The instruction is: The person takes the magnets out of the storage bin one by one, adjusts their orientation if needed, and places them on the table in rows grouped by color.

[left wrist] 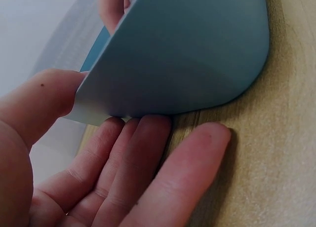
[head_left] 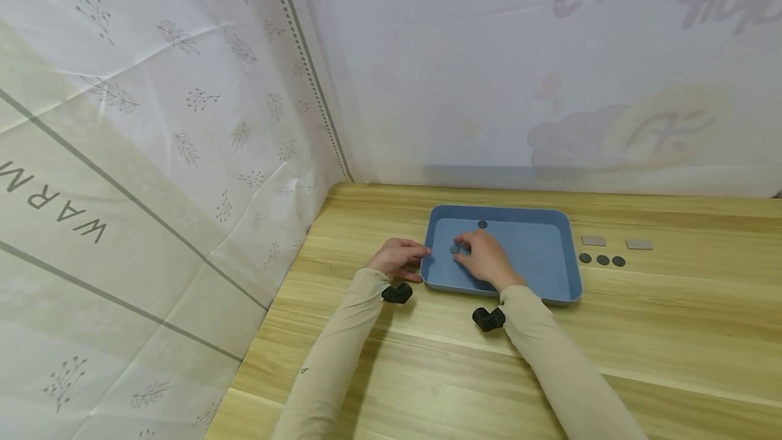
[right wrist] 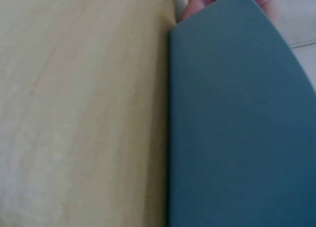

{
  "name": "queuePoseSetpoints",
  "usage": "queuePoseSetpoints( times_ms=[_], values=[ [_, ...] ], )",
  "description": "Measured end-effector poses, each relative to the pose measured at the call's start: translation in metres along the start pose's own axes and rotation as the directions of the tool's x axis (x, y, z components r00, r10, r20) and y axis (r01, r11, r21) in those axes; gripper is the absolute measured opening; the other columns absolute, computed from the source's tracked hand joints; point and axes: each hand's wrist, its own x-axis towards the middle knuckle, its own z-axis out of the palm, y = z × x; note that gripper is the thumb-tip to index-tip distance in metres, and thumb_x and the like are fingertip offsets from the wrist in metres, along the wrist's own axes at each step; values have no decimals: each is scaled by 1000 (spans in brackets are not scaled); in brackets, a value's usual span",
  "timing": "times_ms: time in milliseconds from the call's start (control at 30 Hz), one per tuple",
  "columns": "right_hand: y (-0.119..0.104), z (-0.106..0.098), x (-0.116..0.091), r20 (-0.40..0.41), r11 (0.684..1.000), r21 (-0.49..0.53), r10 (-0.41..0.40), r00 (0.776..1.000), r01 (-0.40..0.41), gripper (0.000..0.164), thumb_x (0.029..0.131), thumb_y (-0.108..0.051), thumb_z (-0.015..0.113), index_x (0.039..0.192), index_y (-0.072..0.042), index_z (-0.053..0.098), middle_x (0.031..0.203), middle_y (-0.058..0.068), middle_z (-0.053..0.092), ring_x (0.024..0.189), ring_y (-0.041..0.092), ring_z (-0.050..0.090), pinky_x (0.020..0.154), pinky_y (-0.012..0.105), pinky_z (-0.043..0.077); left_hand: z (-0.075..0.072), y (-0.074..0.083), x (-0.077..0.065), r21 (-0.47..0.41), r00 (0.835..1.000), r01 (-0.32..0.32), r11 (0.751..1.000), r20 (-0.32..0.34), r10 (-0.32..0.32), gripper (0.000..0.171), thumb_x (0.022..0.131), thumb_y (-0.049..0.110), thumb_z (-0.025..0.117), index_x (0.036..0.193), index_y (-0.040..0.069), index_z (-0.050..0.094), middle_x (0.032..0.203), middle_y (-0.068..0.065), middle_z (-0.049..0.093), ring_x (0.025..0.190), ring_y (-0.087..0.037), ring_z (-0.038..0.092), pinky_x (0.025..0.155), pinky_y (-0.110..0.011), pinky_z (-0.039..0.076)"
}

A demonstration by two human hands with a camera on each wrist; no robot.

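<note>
A shallow blue tray [head_left: 537, 257] lies on the wooden table. My left hand [head_left: 398, 260] holds its left side, the thumb [left wrist: 54, 91] over the rim and the other fingers against the outer wall. Inside the tray, toward the left, my right hand [head_left: 485, 260] pinches a small round grey disc [head_left: 455, 248] between thumb and fingertips. Another dark disc [head_left: 482, 224] lies by the tray's back wall. The right wrist view has the tray's outer wall [right wrist: 237, 118] up close, and the right hand's own fingers are out of that view.
Right of the tray, three dark discs [head_left: 603, 260] lie in a row on the table [head_left: 684, 331]. Behind them are two flat grey rectangular pieces [head_left: 639, 244]. Printed white cloth [head_left: 464, 87] hangs behind the table and along its left side.
</note>
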Motion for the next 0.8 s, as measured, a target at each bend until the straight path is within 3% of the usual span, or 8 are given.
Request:
queuePoseSetpoints(
  times_ms=[500,800],
  values=[
    [-6,4,-1,-41,996,-93,10,999,-14,25,86,-23,74,108,-11,73,97,10,63,87,25,55,72,41,49,0,0,0,11,1000,0,1000,-5,0,34,87,18,71,116,-1,65,103,-14,70,80,-18,69,66,-38,62],
    [-8,4,-1,-58,994,-112,2,998,-9,21,85,-24,75,101,-10,75,96,10,64,88,27,57,74,43,51,0,0,1,13,1000,3,1000,-5,-3,35,86,18,72,115,0,65,102,-12,69,80,-18,68,67,-39,62]
  ],
)
